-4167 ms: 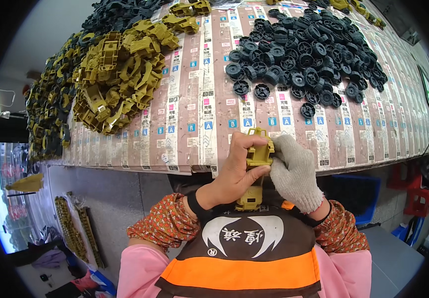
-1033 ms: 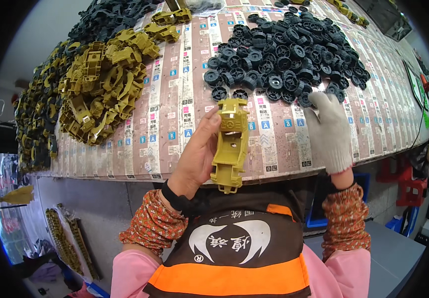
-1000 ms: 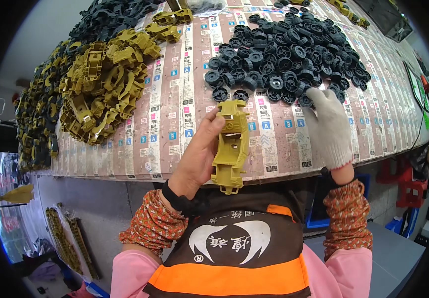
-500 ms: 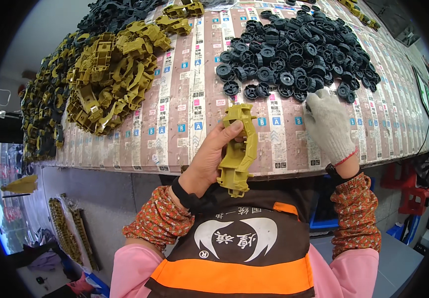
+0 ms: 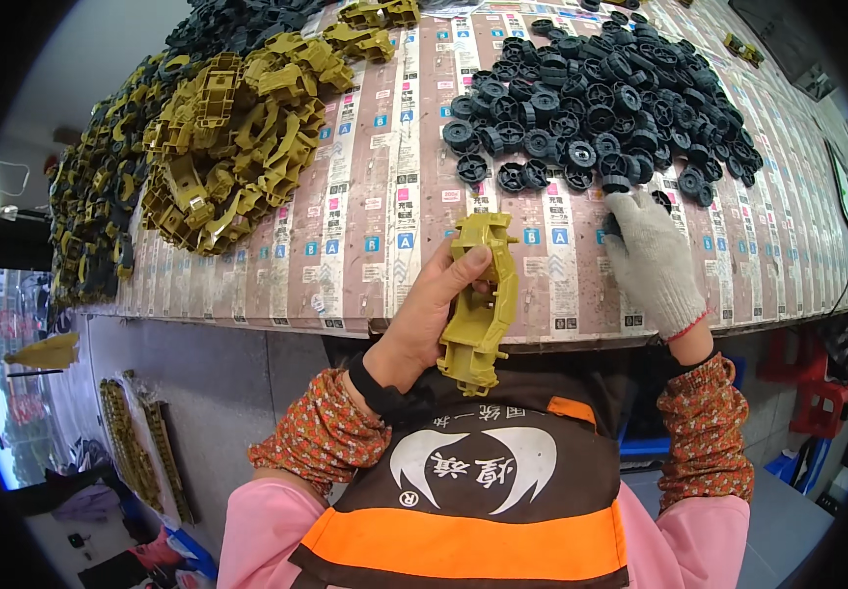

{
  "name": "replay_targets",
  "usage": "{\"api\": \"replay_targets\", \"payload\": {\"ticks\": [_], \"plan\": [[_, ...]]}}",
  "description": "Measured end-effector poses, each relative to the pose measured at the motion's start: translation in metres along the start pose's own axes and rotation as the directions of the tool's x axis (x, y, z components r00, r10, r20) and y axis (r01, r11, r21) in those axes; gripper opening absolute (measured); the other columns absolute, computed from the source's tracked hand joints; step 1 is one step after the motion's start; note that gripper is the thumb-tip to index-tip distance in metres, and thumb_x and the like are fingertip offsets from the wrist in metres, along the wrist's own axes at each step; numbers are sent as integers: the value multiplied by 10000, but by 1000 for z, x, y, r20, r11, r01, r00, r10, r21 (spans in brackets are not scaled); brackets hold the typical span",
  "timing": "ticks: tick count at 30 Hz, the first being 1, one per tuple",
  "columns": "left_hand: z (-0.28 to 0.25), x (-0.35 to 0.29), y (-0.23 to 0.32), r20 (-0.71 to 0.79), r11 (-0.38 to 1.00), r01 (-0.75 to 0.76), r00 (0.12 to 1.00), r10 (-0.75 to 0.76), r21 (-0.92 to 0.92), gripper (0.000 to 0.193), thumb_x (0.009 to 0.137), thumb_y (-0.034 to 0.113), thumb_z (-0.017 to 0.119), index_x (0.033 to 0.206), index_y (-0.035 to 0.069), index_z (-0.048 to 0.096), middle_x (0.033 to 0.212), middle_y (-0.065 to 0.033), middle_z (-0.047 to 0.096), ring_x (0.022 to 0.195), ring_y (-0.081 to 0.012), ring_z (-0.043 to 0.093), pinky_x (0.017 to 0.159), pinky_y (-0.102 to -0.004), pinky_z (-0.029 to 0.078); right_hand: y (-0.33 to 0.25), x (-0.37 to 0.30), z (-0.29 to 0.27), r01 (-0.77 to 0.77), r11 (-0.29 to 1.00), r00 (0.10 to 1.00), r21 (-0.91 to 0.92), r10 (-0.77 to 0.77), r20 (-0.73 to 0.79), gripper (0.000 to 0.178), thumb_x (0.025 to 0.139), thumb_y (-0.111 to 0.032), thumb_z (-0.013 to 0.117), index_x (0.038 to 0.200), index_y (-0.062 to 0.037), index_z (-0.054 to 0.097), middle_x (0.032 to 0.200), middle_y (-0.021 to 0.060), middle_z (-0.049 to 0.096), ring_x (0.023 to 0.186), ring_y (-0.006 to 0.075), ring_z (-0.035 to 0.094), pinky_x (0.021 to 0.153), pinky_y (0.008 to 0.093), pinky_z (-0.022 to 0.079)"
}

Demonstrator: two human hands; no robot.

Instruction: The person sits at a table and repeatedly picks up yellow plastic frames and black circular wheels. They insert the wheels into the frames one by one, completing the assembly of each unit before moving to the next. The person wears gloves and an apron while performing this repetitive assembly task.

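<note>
My bare left hand [image 5: 434, 304] grips an olive-yellow plastic toy vehicle chassis [image 5: 483, 304], held upright above the table's front edge with the thumb on its face. My right hand [image 5: 652, 265], in a white knitted glove, is at the near edge of a heap of black toy wheels [image 5: 601, 108]. Its fingers are curled, and a dark wheel [image 5: 610, 226] shows partly at their left side; the glove hides the rest of it.
A pile of olive-yellow chassis parts [image 5: 237, 147] lies on the left of the table [image 5: 365, 216]. Further left are heaped chassis with black parts [image 5: 95, 206]. More black parts [image 5: 232, 25] lie at the back. Red stools [image 5: 817, 398] stand below on the right.
My right hand has drawn slightly back toward me at the heap's edge, and a dark wheel now shows by its fingers. My left hand still holds the chassis, nearly unmoved.
</note>
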State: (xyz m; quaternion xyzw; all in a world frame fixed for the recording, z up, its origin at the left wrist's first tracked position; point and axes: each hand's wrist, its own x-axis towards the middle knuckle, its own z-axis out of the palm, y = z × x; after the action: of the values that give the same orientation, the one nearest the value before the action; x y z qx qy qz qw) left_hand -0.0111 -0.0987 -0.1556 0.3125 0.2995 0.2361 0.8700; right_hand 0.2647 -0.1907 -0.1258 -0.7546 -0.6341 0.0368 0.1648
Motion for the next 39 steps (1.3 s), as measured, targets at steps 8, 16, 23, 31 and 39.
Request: {"api": "replay_targets", "payload": {"ticks": [8,16,23,31,39], "plan": [[21,-7,-5,2,972,-99,995,101,215,657,1018,340,765,1534,94,442,1224,-41,671,1046,-119,670,882,-286,583,-69,-21,1,-367,305,930,879,125,345,412,1070,-184,601,1436,6,597,1235,74,684,1068,128,639,938,298,531],[20,-8,-17,30,915,-221,974,225,338,793,1005,330,783,1626,111,340,1369,-75,627,1189,-145,631,1003,-320,535,-82,-30,11,-375,179,914,910,237,330,396,1060,-140,598,1423,14,628,1215,88,708,1073,153,672,959,306,530],[17,-11,-19,192,604,-343,934,301,719,873,1016,323,766,1649,122,200,1380,-150,587,1267,-235,592,1113,-399,456,-96,-48,16,-228,591,964,774,250,93,434,1046,-94,583,1449,70,583,1177,247,742,1037,295,751,910,383,574],[19,-13,-18,273,535,-341,940,204,773,861,1028,301,736,1632,148,141,1291,-203,666,1144,-357,707,1008,-442,531,-91,-51,11,-63,828,997,557,75,1,447,884,9,596,1324,86,588,1008,323,707,961,495,716,830,525,569],[22,-11,-15,326,552,-355,933,154,755,856,1013,301,755,1618,163,166,1300,-210,660,1165,-364,709,994,-453,551,-82,-49,-3,-147,801,989,581,105,104,359,868,-14,608,1218,59,643,946,308,691,926,495,703,798,521,559]]}}
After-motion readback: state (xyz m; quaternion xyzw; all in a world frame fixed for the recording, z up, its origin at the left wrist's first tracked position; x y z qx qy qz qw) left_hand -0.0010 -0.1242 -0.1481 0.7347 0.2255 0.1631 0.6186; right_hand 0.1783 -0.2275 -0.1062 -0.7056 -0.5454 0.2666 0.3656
